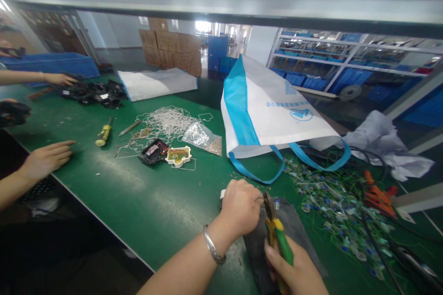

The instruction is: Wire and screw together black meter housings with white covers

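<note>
My right hand [294,265] is wrapped round the green and yellow handles of a pair of pliers [284,244], jaws pointing away from me. Close to the jaws, my left hand [241,206] is closed with its fingers pinched together; what it grips is mostly hidden, though a bit of white and black shows at its far left side. Both hands are over a dark grey cloth or bag [294,223] on the green table [138,203]. Small brass-coloured pieces are scattered just beyond my left hand.
A white and blue bag [266,106] stands ahead, near tangled green wires with small parts [332,207]. Left of it lie white loops [169,122], an opened black casing [152,151] and a screwdriver [104,133]. Other people's hands [48,159] reach in from the left.
</note>
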Available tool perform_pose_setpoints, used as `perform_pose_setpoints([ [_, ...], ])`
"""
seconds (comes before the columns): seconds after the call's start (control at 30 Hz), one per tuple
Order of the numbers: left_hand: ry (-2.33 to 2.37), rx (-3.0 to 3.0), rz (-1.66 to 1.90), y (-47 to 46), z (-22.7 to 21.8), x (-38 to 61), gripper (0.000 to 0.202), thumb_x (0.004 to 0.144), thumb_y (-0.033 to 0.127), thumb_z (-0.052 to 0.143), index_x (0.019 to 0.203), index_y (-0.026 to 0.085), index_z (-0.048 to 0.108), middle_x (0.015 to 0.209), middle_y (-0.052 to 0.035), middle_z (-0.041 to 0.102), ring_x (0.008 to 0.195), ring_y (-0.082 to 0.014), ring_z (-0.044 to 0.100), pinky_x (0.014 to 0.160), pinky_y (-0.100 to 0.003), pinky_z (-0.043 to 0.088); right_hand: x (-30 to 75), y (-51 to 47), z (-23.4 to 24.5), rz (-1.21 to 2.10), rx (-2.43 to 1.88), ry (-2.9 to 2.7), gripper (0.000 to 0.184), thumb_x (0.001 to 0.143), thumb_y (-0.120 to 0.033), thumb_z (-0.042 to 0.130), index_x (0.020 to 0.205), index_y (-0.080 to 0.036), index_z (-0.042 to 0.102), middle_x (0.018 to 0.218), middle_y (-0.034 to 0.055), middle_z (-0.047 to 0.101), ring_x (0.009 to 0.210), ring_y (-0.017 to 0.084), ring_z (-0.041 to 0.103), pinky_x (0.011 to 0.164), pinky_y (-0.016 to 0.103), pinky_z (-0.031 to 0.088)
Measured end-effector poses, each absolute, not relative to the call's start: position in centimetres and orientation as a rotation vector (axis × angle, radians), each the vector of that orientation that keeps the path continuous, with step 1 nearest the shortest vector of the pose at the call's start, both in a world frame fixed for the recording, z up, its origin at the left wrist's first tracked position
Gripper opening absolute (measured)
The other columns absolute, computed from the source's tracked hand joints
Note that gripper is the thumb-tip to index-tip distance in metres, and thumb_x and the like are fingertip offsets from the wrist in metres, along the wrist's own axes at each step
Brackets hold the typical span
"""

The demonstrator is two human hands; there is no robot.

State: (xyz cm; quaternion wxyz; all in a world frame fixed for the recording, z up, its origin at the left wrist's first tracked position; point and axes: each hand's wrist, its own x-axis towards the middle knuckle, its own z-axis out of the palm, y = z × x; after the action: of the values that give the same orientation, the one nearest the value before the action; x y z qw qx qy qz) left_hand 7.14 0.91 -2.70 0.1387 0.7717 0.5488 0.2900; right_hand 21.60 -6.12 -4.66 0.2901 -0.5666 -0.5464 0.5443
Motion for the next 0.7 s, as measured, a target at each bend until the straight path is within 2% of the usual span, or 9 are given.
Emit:
perform_pose_setpoints([
  [0.17, 1.558, 2.200, 0.900, 0.8, -3.1, 7.0, 0.015, 0.076, 0.017, 0.055, 0.062, 0.018, 0.059, 0.064, 0.0015, 0.057, 0.071, -0.0143, 0.047, 0.065, -0.027, 0.029, 21.0, -7.0, -5.4, 1.777, -1.222, -1.074, 0.049, 0.069, -0.058, 0.061, 0.075, -0.012, 0.045, 0.060, 0.0005, 0.043, 0.050, 0.009, 0.041, 0.045, 0.019, 0.031],
  [0.33, 1.531, 2.194, 0.904, 0.9, -3.2, 7.0, 0.014, 0.075, 0.015, 0.056, 0.062, 0.019, 0.059, 0.063, 0.0018, 0.056, 0.071, -0.0141, 0.047, 0.065, -0.027, 0.029, 20.9, -7.3, -5.5, 1.911, -0.997, -0.745, 0.045, 0.062, -0.048, 0.072, 0.072, -0.014, 0.044, 0.074, 0.0026, 0.045, 0.056, 0.010, 0.045, 0.044, 0.020, 0.037],
  [0.43, 1.529, 2.219, 0.884, 0.9, -3.0, 7.0, 0.016, 0.076, 0.015, 0.054, 0.061, 0.019, 0.058, 0.063, 0.0016, 0.056, 0.071, -0.0144, 0.047, 0.065, -0.027, 0.028, 21.4, -7.1, -5.4, 1.914, -1.049, -0.823, 0.044, 0.057, -0.042, 0.077, 0.071, -0.014, 0.046, 0.084, 0.0055, 0.049, 0.065, 0.012, 0.050, 0.053, 0.023, 0.043],
  [0.53, 1.552, 2.242, 0.871, 0.9, -2.9, 7.1, 0.017, 0.077, 0.016, 0.054, 0.060, 0.019, 0.058, 0.063, 0.0013, 0.057, 0.071, -0.0148, 0.046, 0.064, -0.027, 0.028, 21.8, -7.0, -5.4, 1.865, -1.137, -0.903, 0.049, 0.051, -0.042, 0.080, 0.078, -0.013, 0.052, 0.096, 0.0096, 0.050, 0.080, 0.018, 0.052, 0.066, 0.028, 0.047],
  [0.6, 1.566, 2.233, 0.881, 0.9, -2.9, 7.1, 0.016, 0.077, 0.017, 0.054, 0.062, 0.019, 0.059, 0.064, 0.0014, 0.057, 0.071, -0.0149, 0.047, 0.064, -0.028, 0.028, 21.8, -7.1, -5.7, 1.821, -1.171, -0.925, 0.051, 0.050, -0.045, 0.080, 0.079, -0.013, 0.052, 0.095, 0.0098, 0.050, 0.082, 0.019, 0.052, 0.067, 0.029, 0.047],
  [0.7, 1.565, 2.228, 0.879, 0.9, -2.9, 7.2, 0.014, 0.076, 0.017, 0.054, 0.064, 0.020, 0.060, 0.065, 0.0013, 0.058, 0.071, -0.0151, 0.047, 0.065, -0.028, 0.028, 21.5, -7.4, -6.2, 1.817, -1.214, -0.960, 0.052, 0.055, -0.054, 0.074, 0.070, -0.013, 0.047, 0.078, 0.0061, 0.050, 0.063, 0.013, 0.050, 0.052, 0.023, 0.044],
])
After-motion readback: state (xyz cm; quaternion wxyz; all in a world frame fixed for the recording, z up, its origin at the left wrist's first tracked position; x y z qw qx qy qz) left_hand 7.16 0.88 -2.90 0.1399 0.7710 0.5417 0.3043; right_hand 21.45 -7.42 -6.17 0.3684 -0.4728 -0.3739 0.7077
